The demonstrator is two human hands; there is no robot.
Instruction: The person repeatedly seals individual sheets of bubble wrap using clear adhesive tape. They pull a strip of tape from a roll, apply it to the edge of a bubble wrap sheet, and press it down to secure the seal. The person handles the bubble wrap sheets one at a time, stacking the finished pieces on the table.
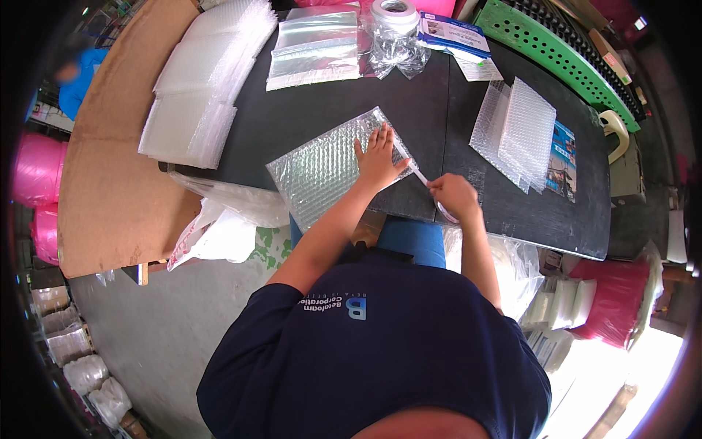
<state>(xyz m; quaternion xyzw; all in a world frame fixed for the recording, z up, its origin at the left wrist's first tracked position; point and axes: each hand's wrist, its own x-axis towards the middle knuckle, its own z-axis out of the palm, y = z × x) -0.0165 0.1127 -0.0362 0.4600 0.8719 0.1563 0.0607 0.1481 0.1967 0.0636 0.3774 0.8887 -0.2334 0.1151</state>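
Note:
A silver bubble-wrap sheet or pouch (314,172) lies slanted on the black tabletop in front of me. My left hand (379,157) rests flat on its right part, fingers stretched out and thumb spread toward the right edge. Along that edge runs a narrow white strip of tape (418,174), which continues off the corner to my right hand (455,194). The right fingers are closed round the strip. Just below them, a pale curved rim (446,214), perhaps of a tape roll, shows partly at the table's near edge.
Stacked clear bubble-wrap sheets (194,88) stand at the far left, beside silver film sheets (314,47). A white tape roll (395,16) sits at the back. Clear bubble-wrap pieces (523,132) lie at right. A green perforated rail (556,62) borders the far right.

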